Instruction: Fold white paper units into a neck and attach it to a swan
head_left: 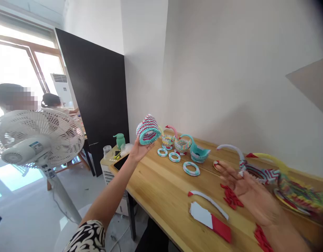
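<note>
My left hand [140, 149] is raised over the table's left end, its fingers around a folded-paper basket [148, 130]. The basket has red, white and pale blue zigzag rows and a turquoise ring at one end, tilted toward me. On the right, my right hand [249, 194] hovers above the table, palm up with its fingers stretched out, slightly blurred. A small white bit shows at its thumb; I cannot tell whether the hand touches it. Near that hand lie red paper pieces [231, 196], a white curved neck with a red tip [210, 201], and white and red paper stacks [202, 214].
Along the wall stand several paper swans [199, 154], with paper rings [191, 168] before them on the wooden table [156, 185]. A green bottle [120, 140], a clear cup [107, 151] and a phone [121, 162] sit left. A fan [41, 140] and two people are beyond.
</note>
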Motion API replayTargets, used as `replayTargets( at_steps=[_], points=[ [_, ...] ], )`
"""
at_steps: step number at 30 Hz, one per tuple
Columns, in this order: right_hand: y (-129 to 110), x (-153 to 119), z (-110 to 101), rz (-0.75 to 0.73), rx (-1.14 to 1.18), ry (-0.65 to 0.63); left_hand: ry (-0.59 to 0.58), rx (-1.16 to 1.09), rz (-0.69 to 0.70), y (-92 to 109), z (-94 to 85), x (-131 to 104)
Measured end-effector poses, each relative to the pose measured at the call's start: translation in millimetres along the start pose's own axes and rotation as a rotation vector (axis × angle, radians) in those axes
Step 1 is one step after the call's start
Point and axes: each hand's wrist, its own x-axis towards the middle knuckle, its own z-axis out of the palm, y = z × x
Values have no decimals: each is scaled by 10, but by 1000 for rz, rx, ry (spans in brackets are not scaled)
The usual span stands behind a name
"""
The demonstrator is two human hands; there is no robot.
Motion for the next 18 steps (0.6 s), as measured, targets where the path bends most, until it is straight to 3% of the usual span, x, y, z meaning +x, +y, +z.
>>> replayTargets(
  at_steps=[6,11,15,18],
  points=[
    [305,105,330,68,41,-161,-77,95,-76,-547,-218,-303],
    [659,329,536,136,70,-130,-155,264,-185,-946,-268,-547],
    [863,426,567,202,109,-104,-239,496,-223,-1081,-272,-642],
    [995,453,522,210,86,-73,-171,601,-228,-1079,-313,-639]
  ],
)
